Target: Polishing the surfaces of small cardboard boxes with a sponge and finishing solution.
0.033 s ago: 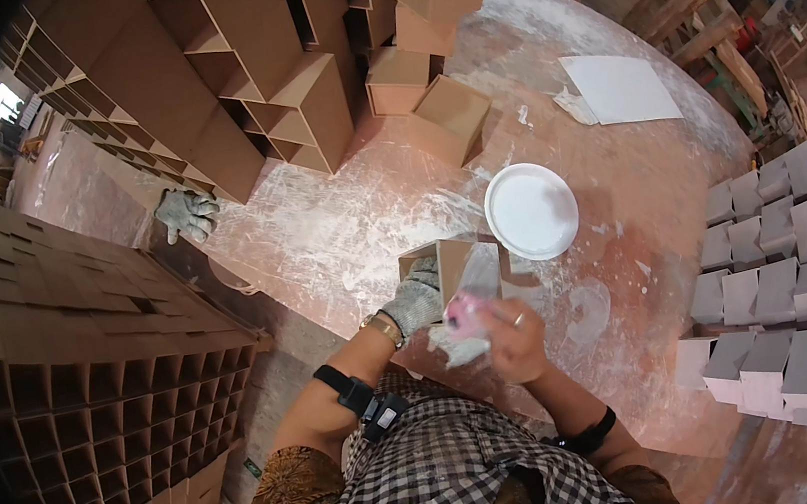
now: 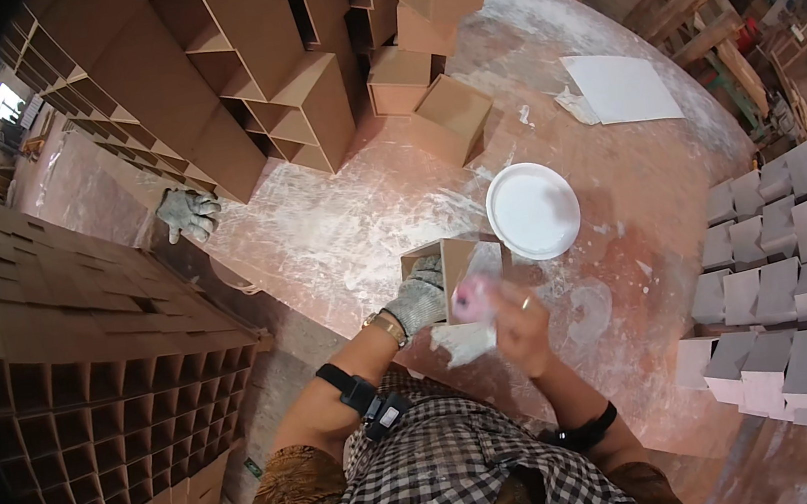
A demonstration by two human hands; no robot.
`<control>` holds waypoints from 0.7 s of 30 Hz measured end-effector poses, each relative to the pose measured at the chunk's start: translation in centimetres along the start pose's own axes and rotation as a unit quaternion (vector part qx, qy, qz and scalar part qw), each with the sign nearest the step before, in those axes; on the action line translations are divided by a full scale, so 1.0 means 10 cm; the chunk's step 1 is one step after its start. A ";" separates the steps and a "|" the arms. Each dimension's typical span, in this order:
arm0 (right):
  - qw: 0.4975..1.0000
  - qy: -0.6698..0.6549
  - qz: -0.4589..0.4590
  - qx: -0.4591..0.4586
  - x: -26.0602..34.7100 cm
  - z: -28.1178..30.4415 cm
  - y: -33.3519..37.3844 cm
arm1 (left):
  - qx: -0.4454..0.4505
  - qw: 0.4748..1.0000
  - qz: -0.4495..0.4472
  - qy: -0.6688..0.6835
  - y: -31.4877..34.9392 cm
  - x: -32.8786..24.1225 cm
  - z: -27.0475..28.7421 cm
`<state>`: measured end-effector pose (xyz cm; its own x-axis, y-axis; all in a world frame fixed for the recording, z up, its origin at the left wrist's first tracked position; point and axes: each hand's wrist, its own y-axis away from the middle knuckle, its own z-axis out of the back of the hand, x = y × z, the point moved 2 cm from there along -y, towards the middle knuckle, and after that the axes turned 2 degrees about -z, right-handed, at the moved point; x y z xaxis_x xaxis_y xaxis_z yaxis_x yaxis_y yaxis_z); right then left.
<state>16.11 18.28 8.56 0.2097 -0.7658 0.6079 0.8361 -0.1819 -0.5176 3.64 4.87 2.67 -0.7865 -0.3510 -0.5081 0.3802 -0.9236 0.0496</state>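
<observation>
A small open brown box stands on the worktable in front of me, with a whitish, wet-looking patch on its side. My left hand, in a grey knit glove, reaches into its open end and holds it, the fingertips hidden inside. My bare right hand, with a ring, grips a pink rounded pad against or just over the coated side. Motion blurs the pad, so its exact kind is unclear. A crumpled white scrap lies below the box. Beyond the right hand sits a round white tub with white contents.
Brown compartment boxes are stacked at the back left, and a tall pile of them stands at left. Rows of grey-and-white boxes fill the right. A spare glove and a white sheet lie on the worktable.
The box and both hands have shifted very slightly to the right. The pink pad has moved a little to the right along the box's side.
</observation>
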 end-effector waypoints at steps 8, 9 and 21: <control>0.998 0.029 0.037 0.034 0.10 0.00 -0.20 | -0.029 0.985 0.063 0.156 -0.11 0.43 -0.58; 0.997 0.025 0.027 0.070 0.21 0.07 -0.02 | -0.025 0.989 0.063 0.134 -0.10 0.40 -0.56; 0.993 0.010 0.090 0.074 0.22 -0.03 -0.13 | -0.035 0.990 0.044 0.129 -0.11 0.66 -0.99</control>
<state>15.36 16.66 10.34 0.3537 -0.7906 0.4998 0.8514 0.0510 -0.5220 2.87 5.13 -9.24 -0.6023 -0.3696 -0.7075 0.4814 -0.8752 0.0474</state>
